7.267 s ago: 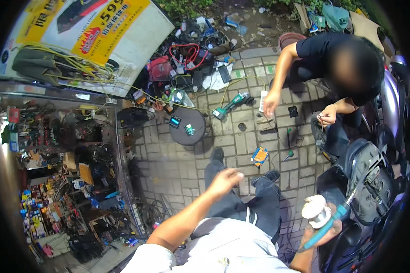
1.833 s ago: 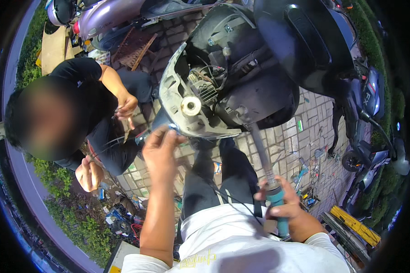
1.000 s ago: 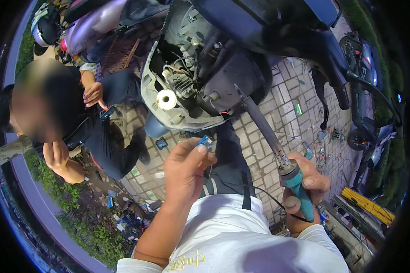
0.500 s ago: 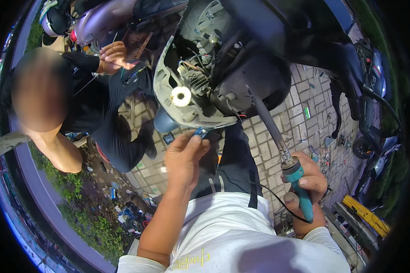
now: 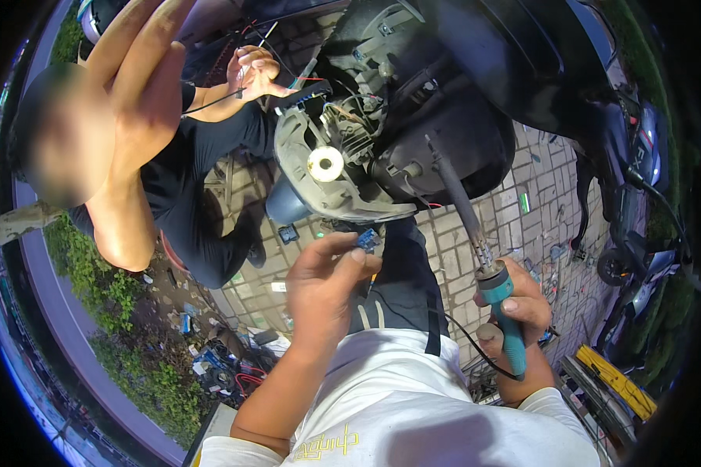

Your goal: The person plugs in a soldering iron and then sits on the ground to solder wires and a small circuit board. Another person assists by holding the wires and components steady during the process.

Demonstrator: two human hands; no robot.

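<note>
My left hand (image 5: pixel 319 280) pinches a small blue part, which looks like a circuit board (image 5: pixel 368 239), between thumb and fingers, just below the opened grey scooter shell (image 5: pixel 350 204). In my right hand (image 5: pixel 531 300) is a large soldering iron (image 5: pixel 504 311), gripped by its teal handle. Its dark barrel points up and left, with the tip in front of the black scooter body; from this view I cannot tell whether they touch. A white roll (image 5: pixel 315 165) sits on the shell beside exposed wiring and a finned metal part (image 5: pixel 354 140).
At the left a co-worker in dark clothes sits close by, one hand (image 5: pixel 144 101) raised, the other (image 5: pixel 253 71) near thin wires. Litter and tools lie on the paving (image 5: pixel 475 222). Another scooter (image 5: pixel 638 210) stands at right, near a yellow bar (image 5: pixel 615 383).
My left hand has moved slightly right and down with the blue circuit board. The co-worker's near hand has risen into view and the other shifted right. My right hand has barely moved.
</note>
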